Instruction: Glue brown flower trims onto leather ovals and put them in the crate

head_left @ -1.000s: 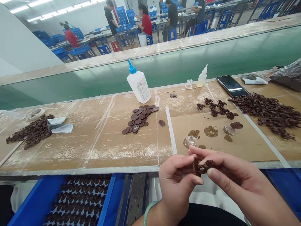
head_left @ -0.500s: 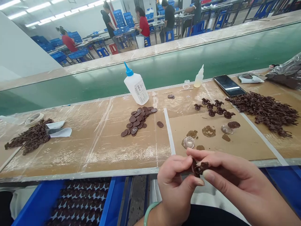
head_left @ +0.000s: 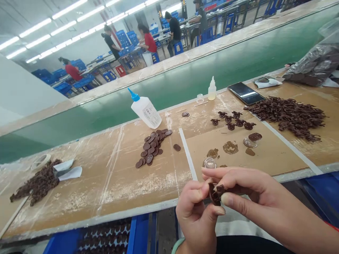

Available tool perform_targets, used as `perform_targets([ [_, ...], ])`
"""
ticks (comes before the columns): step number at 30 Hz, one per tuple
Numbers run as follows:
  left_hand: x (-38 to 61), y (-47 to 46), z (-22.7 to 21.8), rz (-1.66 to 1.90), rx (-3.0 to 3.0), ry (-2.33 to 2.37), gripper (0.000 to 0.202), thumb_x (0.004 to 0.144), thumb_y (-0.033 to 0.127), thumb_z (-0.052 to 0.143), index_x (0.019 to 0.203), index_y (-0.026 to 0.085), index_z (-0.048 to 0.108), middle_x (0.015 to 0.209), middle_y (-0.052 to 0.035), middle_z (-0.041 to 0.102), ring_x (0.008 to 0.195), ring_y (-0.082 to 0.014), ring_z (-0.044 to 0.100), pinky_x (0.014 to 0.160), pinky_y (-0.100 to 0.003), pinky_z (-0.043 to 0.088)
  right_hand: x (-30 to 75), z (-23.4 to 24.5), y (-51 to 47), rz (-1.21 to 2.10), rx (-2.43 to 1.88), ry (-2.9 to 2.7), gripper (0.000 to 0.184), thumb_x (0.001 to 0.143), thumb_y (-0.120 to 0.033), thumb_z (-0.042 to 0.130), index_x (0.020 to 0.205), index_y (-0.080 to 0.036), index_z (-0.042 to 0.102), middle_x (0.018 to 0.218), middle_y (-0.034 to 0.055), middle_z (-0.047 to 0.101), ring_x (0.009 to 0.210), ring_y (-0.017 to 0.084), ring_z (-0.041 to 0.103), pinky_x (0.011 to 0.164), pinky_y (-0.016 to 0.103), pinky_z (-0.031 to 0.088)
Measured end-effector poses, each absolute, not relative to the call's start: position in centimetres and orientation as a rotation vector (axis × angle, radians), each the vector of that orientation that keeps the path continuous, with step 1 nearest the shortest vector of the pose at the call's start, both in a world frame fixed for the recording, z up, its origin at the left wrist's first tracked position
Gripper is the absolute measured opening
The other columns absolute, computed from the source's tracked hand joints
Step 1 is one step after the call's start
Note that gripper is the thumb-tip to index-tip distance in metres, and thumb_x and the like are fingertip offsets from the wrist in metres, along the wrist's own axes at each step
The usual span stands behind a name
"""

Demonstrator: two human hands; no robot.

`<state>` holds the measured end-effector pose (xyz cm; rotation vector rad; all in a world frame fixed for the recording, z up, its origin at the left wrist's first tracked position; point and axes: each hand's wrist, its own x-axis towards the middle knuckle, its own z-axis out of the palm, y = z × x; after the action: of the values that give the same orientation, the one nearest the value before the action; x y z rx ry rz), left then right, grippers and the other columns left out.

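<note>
Both my hands meet over the table's near edge, pinching a small brown piece [head_left: 215, 193] between them. My left hand [head_left: 197, 215] grips it with thumb and forefinger from the left. My right hand [head_left: 246, 201] holds it from the right, thumb below and fingers above. The piece looks like an oval disc with a small brown figure against it. On the cardboard mat [head_left: 272, 158] just beyond my hands lie glue smears and a clear little dish [head_left: 209, 163]. A row of assembled brown figures [head_left: 233, 121] stands farther back.
A heap of brown oval discs [head_left: 152, 146] lies mid-table beside a tilted white glue bottle [head_left: 144, 108]. A big pile of brown figures [head_left: 288, 114], a phone [head_left: 245, 93] and a small dropper bottle [head_left: 211, 89] are at right. Another brown pile [head_left: 38, 183] lies left. A blue crate [head_left: 106, 236] sits below. People work behind the green conveyor [head_left: 185, 81].
The camera view has tilted and shifted left. My hands stay together on the brown piece, slightly lower and closer in the picture, turning it a little.
</note>
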<state>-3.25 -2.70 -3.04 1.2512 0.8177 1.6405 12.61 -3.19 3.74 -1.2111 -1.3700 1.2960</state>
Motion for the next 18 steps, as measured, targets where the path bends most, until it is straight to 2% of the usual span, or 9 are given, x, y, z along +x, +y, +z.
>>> perform_targets([
  [5, -3.4, -1.9, -2.7, 1.695, 1.244, 0.78, 0.025, 0.077, 0.038, 0.089, 0.098, 0.028, 0.08, 0.086, 0.0009, 0.072, 0.078, -0.0133, 0.07, 0.074, -0.022, 0.06, 12.4, 4.5, -2.4, 1.364, -1.115, -1.353, 0.015, 0.09, -0.027, 0.069, 0.08, -0.024, 0.08, 0.127, 0.0079, 0.076, 0.129, 0.029, 0.065, 0.103, 0.041, 0.056],
  [9, -3.3, -1.8, -2.3, 1.702, 1.248, 0.77, 0.025, 0.076, 0.038, 0.09, 0.097, 0.029, 0.08, 0.084, 0.001, 0.072, 0.077, -0.0132, 0.07, 0.072, -0.022, 0.06, 12.5, 4.7, -2.1, 1.357, -1.09, -1.346, 0.017, 0.09, -0.027, 0.069, 0.078, -0.024, 0.079, 0.125, 0.0075, 0.077, 0.129, 0.029, 0.065, 0.102, 0.039, 0.056],
  [18, -3.0, -1.7, -2.7, 1.735, 1.277, 0.823, 0.026, 0.072, 0.043, 0.091, 0.087, 0.025, 0.079, 0.076, -0.001, 0.07, 0.068, -0.0148, 0.067, 0.064, -0.022, 0.057, 12.8, 3.7, -2.5, 1.344, -1.123, -1.31, 0.013, 0.088, -0.033, 0.071, 0.082, -0.024, 0.078, 0.125, 0.0111, 0.077, 0.123, 0.031, 0.069, 0.107, 0.048, 0.051],
])
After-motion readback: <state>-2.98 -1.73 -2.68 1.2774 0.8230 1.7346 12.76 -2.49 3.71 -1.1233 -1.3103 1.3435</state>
